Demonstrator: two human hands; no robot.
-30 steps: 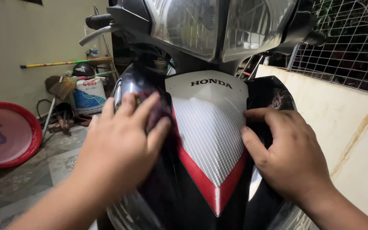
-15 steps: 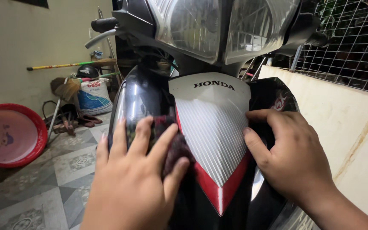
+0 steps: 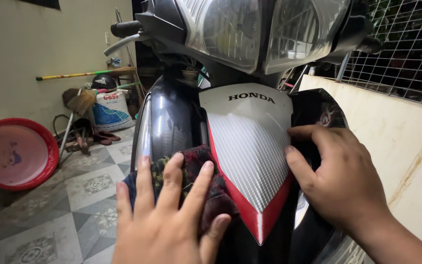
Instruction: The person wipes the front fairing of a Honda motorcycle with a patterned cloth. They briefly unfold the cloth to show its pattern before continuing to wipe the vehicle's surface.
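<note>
A motorbike stands right in front of me, its black front cover (image 3: 169,122) glossy, with a white and red patterned centre panel (image 3: 250,146) below the headlight (image 3: 250,34). My left hand (image 3: 167,220) lies flat with fingers spread, pressing a dark red and green checked cloth (image 3: 199,173) against the black cover's lower left side. My right hand (image 3: 340,181) rests on the cover's right side, fingertips touching the edge of the centre panel, holding nothing.
A red plastic basin (image 3: 13,154) leans against the wall at left. Brooms (image 3: 81,100), a white sack (image 3: 113,110) and sandals lie on the tiled floor (image 3: 69,200) behind. A cream wall (image 3: 396,137) with wire fencing (image 3: 406,49) runs close along the right.
My left hand has slid down the black cover with the cloth, from near the top of the panel to its lower part. My right hand stayed in place.
</note>
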